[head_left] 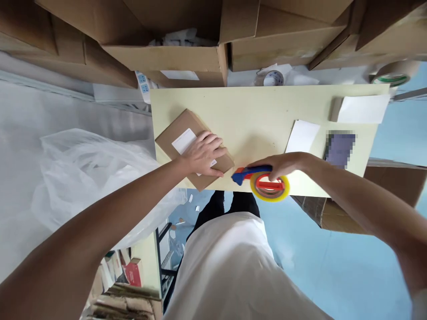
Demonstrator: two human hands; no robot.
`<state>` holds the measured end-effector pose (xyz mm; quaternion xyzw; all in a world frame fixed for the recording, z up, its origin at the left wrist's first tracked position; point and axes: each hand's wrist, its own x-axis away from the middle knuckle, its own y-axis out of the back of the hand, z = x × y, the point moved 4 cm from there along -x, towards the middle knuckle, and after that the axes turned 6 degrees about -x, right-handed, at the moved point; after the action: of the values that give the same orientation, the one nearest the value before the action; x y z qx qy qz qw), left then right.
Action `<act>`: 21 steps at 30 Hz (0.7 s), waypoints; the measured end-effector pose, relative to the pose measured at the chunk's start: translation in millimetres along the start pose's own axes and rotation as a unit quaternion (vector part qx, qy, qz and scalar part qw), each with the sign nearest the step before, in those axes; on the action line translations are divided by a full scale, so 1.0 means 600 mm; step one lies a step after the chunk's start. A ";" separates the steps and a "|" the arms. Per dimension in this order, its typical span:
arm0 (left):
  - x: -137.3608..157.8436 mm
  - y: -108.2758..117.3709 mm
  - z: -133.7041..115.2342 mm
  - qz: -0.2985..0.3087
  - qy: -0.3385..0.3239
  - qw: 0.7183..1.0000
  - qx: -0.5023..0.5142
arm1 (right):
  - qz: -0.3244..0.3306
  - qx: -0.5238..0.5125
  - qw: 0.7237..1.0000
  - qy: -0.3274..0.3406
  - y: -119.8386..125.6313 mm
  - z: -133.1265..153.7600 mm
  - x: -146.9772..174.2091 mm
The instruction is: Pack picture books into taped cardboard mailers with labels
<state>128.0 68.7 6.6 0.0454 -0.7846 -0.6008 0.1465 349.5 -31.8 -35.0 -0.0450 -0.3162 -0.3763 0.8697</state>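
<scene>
My left hand (204,153) lies palm down on a closed cardboard box (187,122), its fingers stretched out over the top. A white label (184,140) on the box is partly covered by that hand. The box sits turned at an angle on the left part of the table. Close to the table's front edge, my right hand (280,164) is closed around a red and blue tape dispenser (255,171) loaded with a roll of yellow-edged tape (254,189). The dispenser's blue end points towards the box, a little apart from its near corner.
On the pale yellow table (250,106) are a white sheet (303,135), a stack of white paper (362,110) and a blurred dark object (340,149). Large open cartons (167,58) line the back. A clear plastic bag (90,178) bulges at left; another carton (393,191) stands at right.
</scene>
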 end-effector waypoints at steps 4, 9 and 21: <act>0.000 0.000 0.001 -0.017 0.021 1.000 0.012 | 0.237 0.041 0.968 -0.070 -0.046 0.070 -0.081; -0.007 0.001 0.000 -0.044 0.079 0.995 0.033 | 0.149 0.032 0.982 -0.109 -0.059 0.086 -0.020; 0.151 0.050 0.025 -0.062 0.410 0.907 0.070 | -0.362 -0.143 0.920 0.041 -0.063 0.172 0.313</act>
<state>40.8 68.5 47.6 0.3464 -0.6912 -0.4805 0.4139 367.6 -143.5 150.9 -0.0361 -0.2177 -0.7078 0.6710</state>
